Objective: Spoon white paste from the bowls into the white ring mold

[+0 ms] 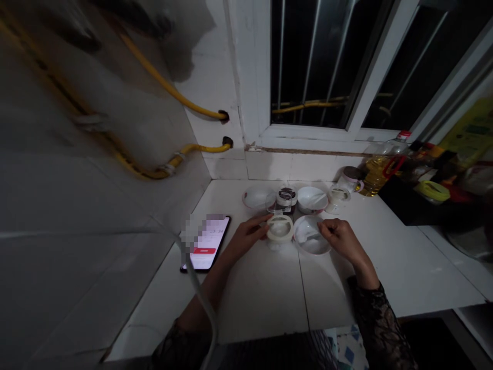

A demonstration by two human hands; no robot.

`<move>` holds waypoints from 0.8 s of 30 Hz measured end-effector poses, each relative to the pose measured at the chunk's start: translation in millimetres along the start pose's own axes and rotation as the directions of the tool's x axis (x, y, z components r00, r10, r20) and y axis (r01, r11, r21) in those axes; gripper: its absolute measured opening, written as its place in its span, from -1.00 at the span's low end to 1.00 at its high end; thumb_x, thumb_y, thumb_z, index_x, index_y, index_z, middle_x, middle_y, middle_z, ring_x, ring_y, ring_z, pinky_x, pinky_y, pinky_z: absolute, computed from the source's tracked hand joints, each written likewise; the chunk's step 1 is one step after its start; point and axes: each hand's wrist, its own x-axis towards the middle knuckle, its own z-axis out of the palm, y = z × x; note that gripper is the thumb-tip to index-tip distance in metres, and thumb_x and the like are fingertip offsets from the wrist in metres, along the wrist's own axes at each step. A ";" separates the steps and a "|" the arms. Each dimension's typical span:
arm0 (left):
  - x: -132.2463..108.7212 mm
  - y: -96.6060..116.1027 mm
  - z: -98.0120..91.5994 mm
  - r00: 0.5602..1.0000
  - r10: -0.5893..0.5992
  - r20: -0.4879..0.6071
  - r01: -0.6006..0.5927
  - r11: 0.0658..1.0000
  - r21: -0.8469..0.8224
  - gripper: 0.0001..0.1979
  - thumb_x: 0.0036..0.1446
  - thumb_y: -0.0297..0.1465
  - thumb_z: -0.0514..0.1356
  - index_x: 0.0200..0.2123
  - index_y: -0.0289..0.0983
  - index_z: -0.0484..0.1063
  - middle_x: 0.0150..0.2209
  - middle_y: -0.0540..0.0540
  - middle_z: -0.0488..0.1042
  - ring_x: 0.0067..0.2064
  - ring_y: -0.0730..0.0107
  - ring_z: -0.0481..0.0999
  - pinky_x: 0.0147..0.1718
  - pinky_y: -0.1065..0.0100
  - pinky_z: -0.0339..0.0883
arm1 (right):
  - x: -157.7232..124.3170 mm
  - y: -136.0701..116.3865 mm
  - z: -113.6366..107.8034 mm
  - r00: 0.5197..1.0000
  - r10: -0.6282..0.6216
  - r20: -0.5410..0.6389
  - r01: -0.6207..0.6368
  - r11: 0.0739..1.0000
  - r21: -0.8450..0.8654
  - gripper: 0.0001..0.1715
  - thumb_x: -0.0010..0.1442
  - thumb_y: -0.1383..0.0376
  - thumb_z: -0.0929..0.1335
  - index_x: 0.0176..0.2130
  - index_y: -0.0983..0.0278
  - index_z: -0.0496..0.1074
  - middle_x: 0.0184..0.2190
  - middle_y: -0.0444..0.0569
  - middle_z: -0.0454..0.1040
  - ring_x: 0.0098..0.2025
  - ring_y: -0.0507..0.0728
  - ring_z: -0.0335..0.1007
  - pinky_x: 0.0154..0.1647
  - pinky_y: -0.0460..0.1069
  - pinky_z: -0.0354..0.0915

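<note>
Could knock the cream-rimmed jar (280,238) askew with one stray push from the left hand (247,237), set against its left side with fingers loosely bent; whether gripping or merely steadying, cannot tell. With the clear lid (273,201) apparently raised at the back, could then spill onto the counter (265,293). At the right hand (339,237), closed with thumb and fingertips together on a white spoon (308,236), could go wrong through too hard a press or too sharp a lift: a scrape, a flick over the side, or a tilt of the white bowl (318,248) underneath. Close behind, a dark-filled jar (287,195) and a second bowl (304,206), both easy to catch in a careless forward reach. Dim light, too, likely to hide a small spill, pale on pale. As for looks: stands upright on the counter just left of the white bowl, small, pale-bodied, with a broad light rim; whitish inside, too dim to tell how full. Beside it, round and white within, the white bowl, with the spoon slanting down into it.
</note>
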 end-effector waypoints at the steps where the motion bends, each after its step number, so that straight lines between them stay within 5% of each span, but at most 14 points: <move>1: 0.1 -0.3 -0.2 1.000 0.003 0.003 -0.004 1.000 0.004 -0.51 0.06 -0.18 0.21 0.00 -0.35 0.49 -0.25 -0.18 0.57 -0.45 0.41 0.47 -0.40 0.35 0.43 | 0.1 1.1 -0.7 0.999 0.037 -0.021 -0.036 0.999 0.026 -0.48 0.22 0.06 0.19 -0.65 0.24 0.04 -0.69 -0.21 0.00 -0.61 -0.04 -0.04 -0.58 -0.11 -0.07; 10: 0.1 -1.4 -0.2 1.000 0.000 0.008 0.000 1.000 -0.019 -0.52 0.07 -0.20 0.20 0.02 -0.34 0.48 -0.20 -0.18 0.56 -0.44 0.44 0.45 -0.39 0.36 0.43 | 3.5 5.6 -6.1 0.961 0.260 -0.094 -0.228 0.938 0.259 -0.42 0.11 -0.08 0.24 -0.70 0.22 0.08 -0.78 -0.21 0.07 -0.68 -0.05 -0.04 -0.66 -0.10 -0.05; 24: 0.0 -0.1 0.5 1.000 0.007 0.004 -0.007 1.000 -0.016 -0.53 0.06 -0.20 0.21 0.01 -0.32 0.49 -0.18 -0.16 0.56 -0.45 0.46 0.44 -0.40 0.38 0.42 | 5.5 10.0 -3.2 0.946 0.298 -0.129 -0.245 0.917 0.316 -0.39 0.07 -0.11 0.27 -0.72 0.22 0.09 -0.81 -0.20 0.10 -0.71 -0.05 -0.03 -0.67 -0.10 -0.04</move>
